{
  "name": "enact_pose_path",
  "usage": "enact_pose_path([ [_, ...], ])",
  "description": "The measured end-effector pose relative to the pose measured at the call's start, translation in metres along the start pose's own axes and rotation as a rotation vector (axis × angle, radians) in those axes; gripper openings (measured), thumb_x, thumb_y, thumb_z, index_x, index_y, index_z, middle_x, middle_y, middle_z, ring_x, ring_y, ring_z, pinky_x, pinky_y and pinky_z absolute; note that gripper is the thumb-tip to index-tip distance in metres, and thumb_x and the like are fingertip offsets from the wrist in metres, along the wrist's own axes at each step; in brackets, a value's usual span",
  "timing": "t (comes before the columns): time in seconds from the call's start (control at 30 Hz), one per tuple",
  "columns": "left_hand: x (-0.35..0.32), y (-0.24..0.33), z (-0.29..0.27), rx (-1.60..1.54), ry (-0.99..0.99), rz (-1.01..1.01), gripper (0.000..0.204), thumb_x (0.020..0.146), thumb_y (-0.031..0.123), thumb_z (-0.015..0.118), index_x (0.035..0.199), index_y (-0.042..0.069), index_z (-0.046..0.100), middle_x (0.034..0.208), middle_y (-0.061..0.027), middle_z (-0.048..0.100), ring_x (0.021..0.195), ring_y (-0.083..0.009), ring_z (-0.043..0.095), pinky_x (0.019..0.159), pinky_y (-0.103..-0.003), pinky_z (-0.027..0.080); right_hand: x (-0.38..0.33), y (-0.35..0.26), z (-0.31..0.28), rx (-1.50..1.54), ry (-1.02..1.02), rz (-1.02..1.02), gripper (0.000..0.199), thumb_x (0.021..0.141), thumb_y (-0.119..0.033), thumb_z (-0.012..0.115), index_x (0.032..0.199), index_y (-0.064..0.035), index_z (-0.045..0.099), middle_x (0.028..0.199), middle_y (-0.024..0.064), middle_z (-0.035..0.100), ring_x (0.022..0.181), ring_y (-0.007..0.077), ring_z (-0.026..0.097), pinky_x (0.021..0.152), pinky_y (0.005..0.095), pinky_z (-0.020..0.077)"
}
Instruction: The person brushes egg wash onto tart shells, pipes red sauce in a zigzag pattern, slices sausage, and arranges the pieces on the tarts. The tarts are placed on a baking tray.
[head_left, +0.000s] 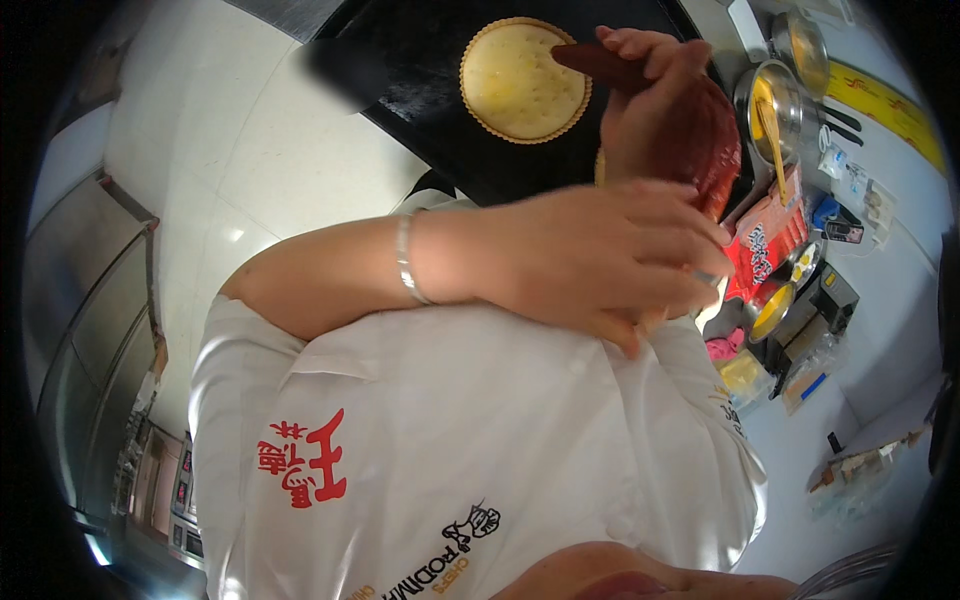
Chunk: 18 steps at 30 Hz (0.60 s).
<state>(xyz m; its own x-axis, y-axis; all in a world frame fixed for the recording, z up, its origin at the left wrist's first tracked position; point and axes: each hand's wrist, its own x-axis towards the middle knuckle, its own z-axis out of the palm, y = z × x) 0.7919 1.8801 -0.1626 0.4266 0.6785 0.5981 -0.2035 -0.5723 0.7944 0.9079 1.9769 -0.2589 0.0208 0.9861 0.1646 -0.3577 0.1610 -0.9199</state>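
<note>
A round tart [522, 80] with a fluted pastry rim and a pale yellow, pitted surface lies on a black baking tray [425, 110]. My right hand [650, 85] is closed around a piping bag [708, 140] with dark reddish-brown filling. The bag's tapered tip reaches over the tart's right edge. My left hand [590, 255], with a silver bracelet above its wrist, crosses my body. Its bent fingers lie over my right forearm near the sleeve and close to the bag's rear end. What they grip, if anything, is hidden. A sliver of another pastry rim shows beside my right wrist.
Right of the tray stand steel bowls, one with a wooden-handled tool [770, 130] in it and another with yellow contents [772, 312]. A red package [765, 240] and a dark boxy device [825, 310] are alongside. Pale floor tiles [265, 140] show at left.
</note>
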Motion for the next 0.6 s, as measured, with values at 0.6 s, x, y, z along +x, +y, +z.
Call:
enact_pose_path([
  [0.6, -0.032, -0.071, -0.065, 0.121, 0.236, -0.562, 0.015, 0.085, 0.005, 0.067, 0.100, 0.006, 0.068, 0.110, -0.0093, 0.060, 0.106, -0.0244, 0.057, 0.090, -0.031, 0.046, -0.004, -0.068, 0.004, -0.059, -0.106, -0.054, 0.047, 0.100, -0.050, 0.040, 0.073, -0.0115, 0.039, 0.072, 0.0079, 0.055, 0.079, 0.0255, 0.060, 0.086, 0.0512, 0.0501],
])
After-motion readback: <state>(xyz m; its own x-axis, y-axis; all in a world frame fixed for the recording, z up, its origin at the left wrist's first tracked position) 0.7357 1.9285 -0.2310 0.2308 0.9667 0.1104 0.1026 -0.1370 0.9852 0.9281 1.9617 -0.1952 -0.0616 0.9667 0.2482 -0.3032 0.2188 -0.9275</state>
